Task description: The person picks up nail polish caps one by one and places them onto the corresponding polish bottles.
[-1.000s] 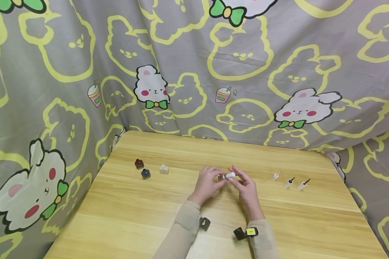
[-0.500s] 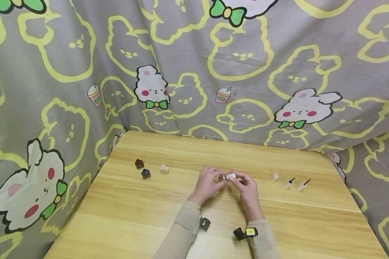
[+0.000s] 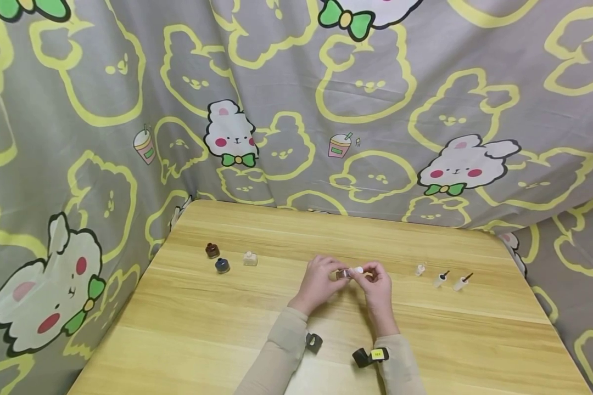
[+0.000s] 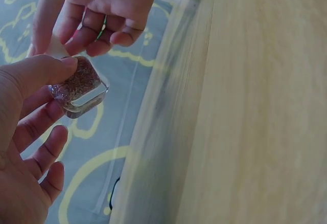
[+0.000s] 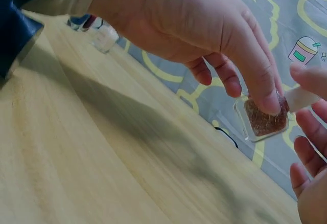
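My left hand point(image 3: 318, 281) pinches a small nail polish bottle point(image 4: 84, 88) between thumb and fingers. The polish is reddish-brown and glittery, in clear, square-shouldered glass. My right hand point(image 3: 378, 291) grips its white cap point(image 5: 302, 99) with thumb and index finger. The cap sits at the bottle's neck, and the bottle lies tilted on its side, its cap end pointing right in the head view. Both hands are held above the wooden table point(image 3: 326, 340). In the left wrist view the other fingers of my left hand are loosely curled beneath the bottle.
Uncapped polish bottles stand at the table's left: dark brown point(image 3: 212, 251), dark blue point(image 3: 222, 266) and pale clear point(image 3: 250, 259). On the right stand three white caps, a short one point(image 3: 420, 270), a middle one point(image 3: 440, 281) and an outer one point(image 3: 460, 283), brushes upward. A patterned curtain point(image 3: 286, 71) hangs behind.
The right index finger, raised off the cap a second ago, has curled in onto it. The bottle and cap have shifted slightly right in the head view. The standing bottles and caps stay put.
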Motion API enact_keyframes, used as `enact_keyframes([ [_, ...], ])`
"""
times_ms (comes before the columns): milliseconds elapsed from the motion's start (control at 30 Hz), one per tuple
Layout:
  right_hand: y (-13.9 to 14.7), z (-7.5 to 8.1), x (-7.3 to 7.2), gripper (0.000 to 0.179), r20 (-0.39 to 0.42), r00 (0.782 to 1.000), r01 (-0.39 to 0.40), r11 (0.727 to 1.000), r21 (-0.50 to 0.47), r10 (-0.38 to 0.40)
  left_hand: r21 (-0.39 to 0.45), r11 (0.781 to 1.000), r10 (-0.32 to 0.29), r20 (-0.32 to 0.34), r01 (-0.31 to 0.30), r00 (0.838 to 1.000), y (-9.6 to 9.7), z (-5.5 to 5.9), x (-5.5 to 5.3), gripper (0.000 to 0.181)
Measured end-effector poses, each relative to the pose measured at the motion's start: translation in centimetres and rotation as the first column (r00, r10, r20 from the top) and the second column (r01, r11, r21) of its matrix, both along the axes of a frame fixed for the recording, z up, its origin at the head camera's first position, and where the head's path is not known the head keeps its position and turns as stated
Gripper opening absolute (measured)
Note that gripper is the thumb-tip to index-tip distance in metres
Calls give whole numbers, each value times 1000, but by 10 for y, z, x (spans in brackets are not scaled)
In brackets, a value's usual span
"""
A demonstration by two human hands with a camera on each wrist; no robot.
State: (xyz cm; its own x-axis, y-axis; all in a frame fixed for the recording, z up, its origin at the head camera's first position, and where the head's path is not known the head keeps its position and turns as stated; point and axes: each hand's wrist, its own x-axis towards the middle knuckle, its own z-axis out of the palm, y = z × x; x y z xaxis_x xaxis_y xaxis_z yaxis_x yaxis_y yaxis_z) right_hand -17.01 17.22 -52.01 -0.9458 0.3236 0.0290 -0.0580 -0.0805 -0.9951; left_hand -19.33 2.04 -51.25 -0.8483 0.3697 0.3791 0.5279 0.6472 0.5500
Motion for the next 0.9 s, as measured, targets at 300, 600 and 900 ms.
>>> enact_keyframes([
  [300, 10, -5, -1, 51, -91, 978, -182, 982, 59, 187, 10, 1000, 9, -11, -9, 1000, -1, -1, 0, 29],
  [600, 16, -7, 0, 44, -122, 952, -274, 960, 57, 279, 41, 999, 8, 21, -8, 1000, -1, 0, 1, 29],
  [900, 13, -7, 0, 33, -75, 984, -157, 983, 97, 164, 35, 999, 9, 19, -10, 1000, -1, 0, 0, 28],
])
